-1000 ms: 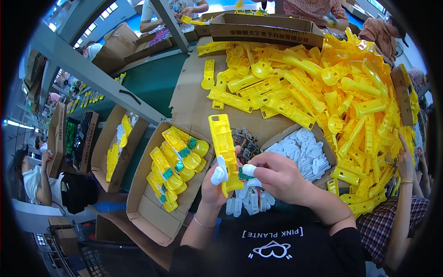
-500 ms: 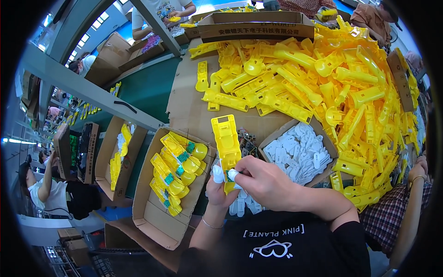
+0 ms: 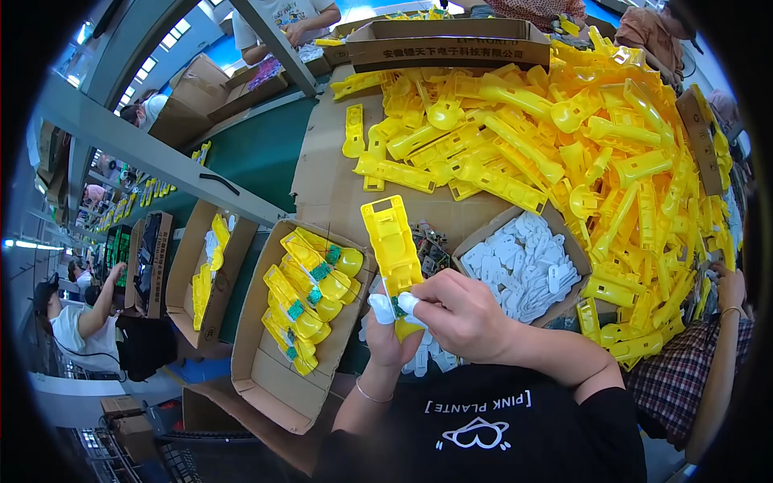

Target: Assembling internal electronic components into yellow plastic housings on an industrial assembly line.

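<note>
My left hand [image 3: 392, 342] grips the lower end of a long yellow plastic housing [image 3: 392, 245] and holds it upright over the table. My right hand [image 3: 460, 315] pinches a small white plastic piece [image 3: 407, 303] against the housing's lower end, where a bit of green shows. Both hands have white fingertip covers. Just right of them is a cardboard box of white plastic pieces [image 3: 525, 270]. To the left stands a cardboard box [image 3: 266, 378] with several yellow housings with green parts [image 3: 310, 294] laid in rows.
A big heap of loose yellow plastic parts [image 3: 564, 137] covers the cardboard sheet ahead. A small pile of dark metal bits [image 3: 431, 251] lies behind the housing. Another box with yellow parts [image 3: 197, 270] sits further left. Another person's arm [image 3: 725, 346] rests at the right; others work at the far side.
The hands and housing have stayed in much the same place. My right hand's fingers have shifted slightly on the white piece at the housing's lower end.
</note>
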The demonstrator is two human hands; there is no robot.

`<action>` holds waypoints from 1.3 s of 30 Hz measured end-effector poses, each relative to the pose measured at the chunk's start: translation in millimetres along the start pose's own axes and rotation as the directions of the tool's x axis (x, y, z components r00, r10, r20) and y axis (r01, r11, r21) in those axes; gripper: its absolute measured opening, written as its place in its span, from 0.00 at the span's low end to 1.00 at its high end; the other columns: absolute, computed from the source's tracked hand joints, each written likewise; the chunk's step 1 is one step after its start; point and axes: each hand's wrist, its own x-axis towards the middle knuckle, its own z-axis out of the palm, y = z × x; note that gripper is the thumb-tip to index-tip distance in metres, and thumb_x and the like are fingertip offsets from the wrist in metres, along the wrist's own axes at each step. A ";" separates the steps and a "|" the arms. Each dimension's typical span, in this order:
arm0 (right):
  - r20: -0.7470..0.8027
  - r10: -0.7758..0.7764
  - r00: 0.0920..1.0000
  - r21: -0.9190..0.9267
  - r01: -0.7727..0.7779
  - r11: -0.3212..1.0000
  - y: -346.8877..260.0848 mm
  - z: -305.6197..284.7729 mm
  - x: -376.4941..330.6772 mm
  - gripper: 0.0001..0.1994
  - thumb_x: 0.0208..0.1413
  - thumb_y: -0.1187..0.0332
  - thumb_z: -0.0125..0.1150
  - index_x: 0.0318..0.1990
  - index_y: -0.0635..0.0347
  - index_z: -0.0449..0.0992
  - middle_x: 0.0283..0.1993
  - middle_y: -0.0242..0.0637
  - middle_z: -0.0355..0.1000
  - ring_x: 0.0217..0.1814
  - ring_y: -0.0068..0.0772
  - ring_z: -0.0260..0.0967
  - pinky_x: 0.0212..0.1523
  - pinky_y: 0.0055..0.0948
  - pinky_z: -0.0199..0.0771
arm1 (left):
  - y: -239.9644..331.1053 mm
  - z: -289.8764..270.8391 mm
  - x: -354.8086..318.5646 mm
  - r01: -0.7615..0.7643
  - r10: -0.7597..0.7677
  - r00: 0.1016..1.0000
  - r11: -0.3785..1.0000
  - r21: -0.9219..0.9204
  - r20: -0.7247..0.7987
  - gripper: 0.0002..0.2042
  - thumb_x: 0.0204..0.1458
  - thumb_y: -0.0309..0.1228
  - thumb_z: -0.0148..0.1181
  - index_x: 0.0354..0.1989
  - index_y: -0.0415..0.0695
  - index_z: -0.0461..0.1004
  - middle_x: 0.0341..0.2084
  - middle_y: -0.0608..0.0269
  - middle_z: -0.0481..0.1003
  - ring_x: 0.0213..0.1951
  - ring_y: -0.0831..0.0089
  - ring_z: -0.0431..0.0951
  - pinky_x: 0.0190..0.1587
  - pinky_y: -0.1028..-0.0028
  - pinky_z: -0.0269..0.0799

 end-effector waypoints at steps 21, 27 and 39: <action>0.055 0.378 0.924 0.521 -0.349 0.779 17.0 -34.0 -7.0 0.18 0.41 0.76 0.64 0.43 0.65 0.69 0.46 0.42 0.65 0.47 0.30 0.64 0.47 0.28 0.65 | 21.0 19.2 -5.1 -0.160 0.129 0.987 0.863 0.479 0.098 0.23 0.50 0.26 0.52 0.54 0.32 0.56 0.43 0.53 0.70 0.42 0.73 0.73 0.47 0.74 0.67; 0.289 0.481 0.828 0.835 -0.464 0.296 10.7 -10.1 -17.7 0.14 0.45 0.80 0.60 0.41 0.71 0.69 0.39 0.37 0.66 0.42 0.27 0.70 0.44 0.24 0.71 | 15.8 31.6 -9.5 -0.337 0.325 0.937 0.738 0.584 0.130 0.21 0.49 0.27 0.54 0.50 0.30 0.60 0.40 0.55 0.72 0.40 0.74 0.73 0.44 0.76 0.68; 0.563 0.208 0.800 0.747 -0.600 0.286 38.1 -1.5 -14.9 0.23 0.42 0.65 0.68 0.43 0.63 0.65 0.37 0.31 0.65 0.44 0.23 0.62 0.45 0.25 0.64 | 41.2 36.0 1.4 -0.120 0.108 0.992 0.959 0.259 0.058 0.19 0.49 0.29 0.53 0.48 0.37 0.58 0.37 0.52 0.69 0.39 0.65 0.73 0.41 0.68 0.71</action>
